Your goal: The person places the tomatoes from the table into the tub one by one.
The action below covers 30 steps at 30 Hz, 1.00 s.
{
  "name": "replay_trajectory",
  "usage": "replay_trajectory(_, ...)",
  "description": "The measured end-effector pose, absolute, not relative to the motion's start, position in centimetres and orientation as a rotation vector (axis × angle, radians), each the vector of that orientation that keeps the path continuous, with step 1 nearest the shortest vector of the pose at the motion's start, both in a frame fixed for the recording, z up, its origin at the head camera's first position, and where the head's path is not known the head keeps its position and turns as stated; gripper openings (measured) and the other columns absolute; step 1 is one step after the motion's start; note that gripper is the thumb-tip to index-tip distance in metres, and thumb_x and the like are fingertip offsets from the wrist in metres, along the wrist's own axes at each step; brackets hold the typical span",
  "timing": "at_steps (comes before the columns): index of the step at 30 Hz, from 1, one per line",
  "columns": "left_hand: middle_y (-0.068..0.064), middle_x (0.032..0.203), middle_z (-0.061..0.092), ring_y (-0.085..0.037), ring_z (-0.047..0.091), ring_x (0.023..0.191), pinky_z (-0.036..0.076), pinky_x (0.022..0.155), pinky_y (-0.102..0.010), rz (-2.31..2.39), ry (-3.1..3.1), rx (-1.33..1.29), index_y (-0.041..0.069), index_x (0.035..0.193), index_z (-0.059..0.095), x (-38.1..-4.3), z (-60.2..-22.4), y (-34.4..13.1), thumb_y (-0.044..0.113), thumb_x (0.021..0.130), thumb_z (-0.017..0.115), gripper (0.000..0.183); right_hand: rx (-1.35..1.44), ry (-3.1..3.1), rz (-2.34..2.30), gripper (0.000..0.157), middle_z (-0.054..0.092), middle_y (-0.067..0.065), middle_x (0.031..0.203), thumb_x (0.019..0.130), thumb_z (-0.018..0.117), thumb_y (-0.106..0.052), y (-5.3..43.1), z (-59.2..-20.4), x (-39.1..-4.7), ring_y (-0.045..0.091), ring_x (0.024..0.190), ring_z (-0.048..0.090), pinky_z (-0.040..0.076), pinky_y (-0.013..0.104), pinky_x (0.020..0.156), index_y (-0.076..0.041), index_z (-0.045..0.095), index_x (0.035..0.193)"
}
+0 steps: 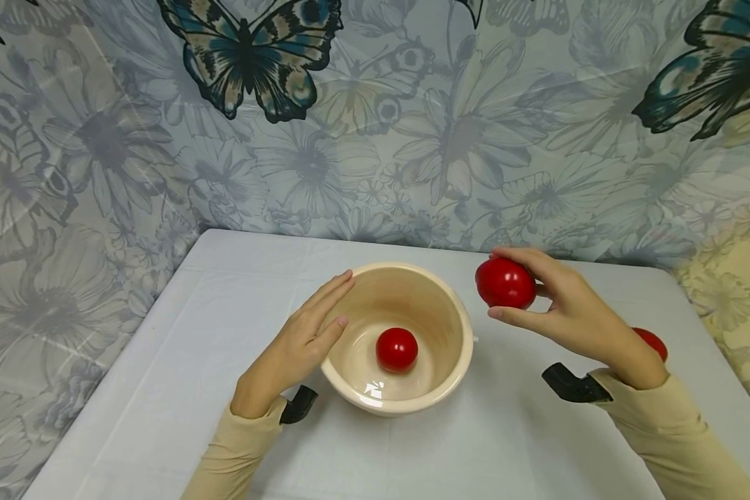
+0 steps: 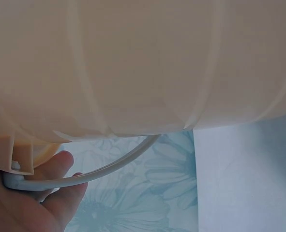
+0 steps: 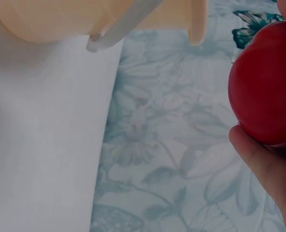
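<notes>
A cream plastic bucket (image 1: 406, 278) with a pale handle (image 2: 118, 164) stands upright on the white table. Inside, on its floor, lies a glossy red round fruit (image 1: 396, 349). My left hand (image 1: 296, 344) rests at the left of the rim, fingers extended, its thumb reaching over the edge. To the right of the bucket and raised, my right hand (image 1: 559, 305) pinches another glossy red fruit (image 1: 505, 282) between thumb and fingers. That fruit (image 3: 266, 87) shows a lobed outline in the right wrist view. A third red fruit (image 1: 651, 342), partly hidden, lies behind my right wrist.
A white cloth covers the table (image 1: 162, 389), whose far edge runs just behind the bucket. Beyond it hangs a patterned fabric (image 1: 375, 160) with flowers and butterflies. Black wrist mounts (image 1: 575, 384) sit on both tan sleeves.
</notes>
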<state>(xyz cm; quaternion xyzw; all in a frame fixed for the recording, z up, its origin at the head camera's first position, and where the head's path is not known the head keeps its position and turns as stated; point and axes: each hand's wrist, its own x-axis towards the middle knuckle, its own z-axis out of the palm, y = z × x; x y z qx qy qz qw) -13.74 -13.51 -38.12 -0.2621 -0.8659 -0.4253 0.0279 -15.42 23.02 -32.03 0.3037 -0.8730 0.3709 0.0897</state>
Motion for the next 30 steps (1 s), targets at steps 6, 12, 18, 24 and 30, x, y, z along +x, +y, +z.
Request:
replay_trajectory(6,0.002,0.163,0.028,-0.018,0.025,0.152,0.023,0.125,-0.046,-1.315,-2.669,-0.814,0.013,0.156,0.033,-13.8,-38.2,-13.5,0.018,0.104,0.046,0.053,0.934,-2.576,1.085,0.081,0.056,0.006,0.131,0.071,0.086,0.002,22.3,-31.8,-15.0,-0.003,0.109,0.056,0.053,0.007,0.084,-0.011,0.05,0.143)
replay_trajectory(12,0.0,0.163,0.028,-0.019,0.025,0.152,0.023,0.125,-0.046,-1.32,-2.66,-0.82,0.013,0.156,0.033,-13.8,-38.3,-13.5,0.017,0.103,0.046,0.054,0.944,-2.574,1.094,0.078,0.059,0.007,0.131,0.072,0.086,0.0,21.5,-31.6,-14.5,-0.003,0.108,0.057,0.053,0.008,0.085,-0.01,0.052,0.141)
replay_trajectory(18,-0.001,0.163,0.03,-0.019,0.026,0.152,0.024,0.125,-0.046,-1.312,-2.649,-0.823,0.012,0.155,0.034,-13.8,-38.3,-13.5,0.016,0.103,0.046,0.053,0.992,-2.543,1.104,0.078,0.061,0.006,0.128,0.069,0.087,0.001,20.5,-31.5,-14.2,-0.002,0.109,0.058,0.055,0.01,0.085,-0.008,0.053,0.139)
replay_trajectory(24,0.0,0.163,0.029,-0.019,0.026,0.152,0.023,0.125,-0.046,-1.321,-2.655,-0.821,0.012,0.155,0.034,-13.8,-38.3,-13.5,0.017,0.104,0.046,0.053,1.087,-2.507,1.118,0.078,0.059,0.006,0.13,0.067,0.088,0.002,19.7,-31.7,-14.3,0.0,0.114,0.057,0.055,0.012,0.088,-0.008,0.054,0.137)
replay_trajectory(30,0.0,0.163,0.029,-0.018,0.025,0.152,0.023,0.125,-0.046,-1.321,-2.656,-0.819,0.013,0.155,0.033,-13.8,-38.3,-13.5,0.017,0.104,0.046,0.053,1.181,-2.488,1.101,0.077,0.06,0.004,0.129,0.067,0.089,0.0,18.9,-31.8,-14.3,0.005,0.115,0.057,0.054,0.013,0.091,-0.008,0.055,0.135)
